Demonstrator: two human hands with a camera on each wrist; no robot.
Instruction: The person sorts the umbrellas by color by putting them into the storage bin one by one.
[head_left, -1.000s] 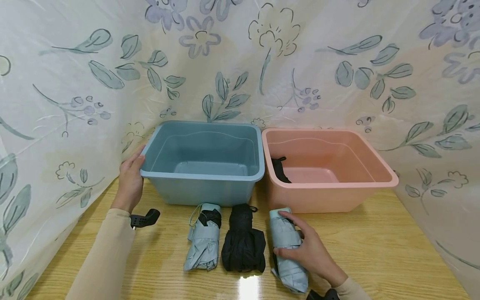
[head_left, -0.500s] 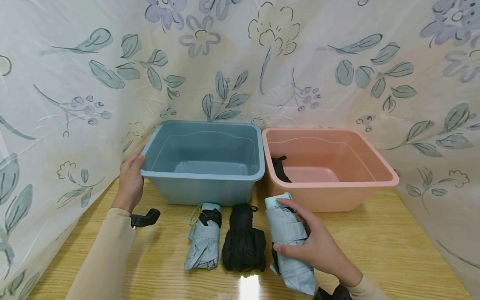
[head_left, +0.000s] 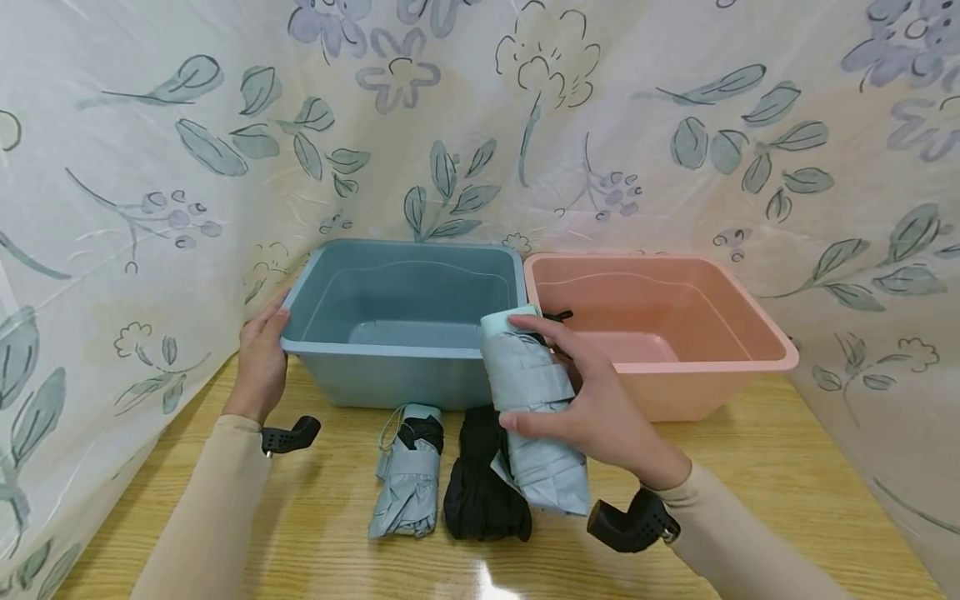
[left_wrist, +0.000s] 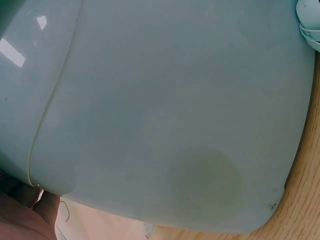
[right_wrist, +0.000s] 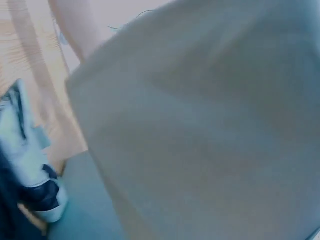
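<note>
The right hand (head_left: pixel 600 408) is gripping a blue umbrella (head_left: pixel 527 371), which is partly hiding the black umbrella (head_left: pixel 483 504) below it and the near corner of the blue bin (head_left: pixel 390 379). The left hand (head_left: pixel 262 358) is holding that bin by its side, some fingers disappearing underneath. Another umbrella (head_left: pixel 408 483) is lying between the hands. Beyond the right hand, the pink bin (head_left: pixel 697 392) is showing a black loop (head_left: pixel 558 316), the rest covered.

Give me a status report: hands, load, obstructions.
Left hand touching blue tub. Right hand holding light-blue folded umbrella aloft. Black folded umbrella partly hidden by it.
</note>
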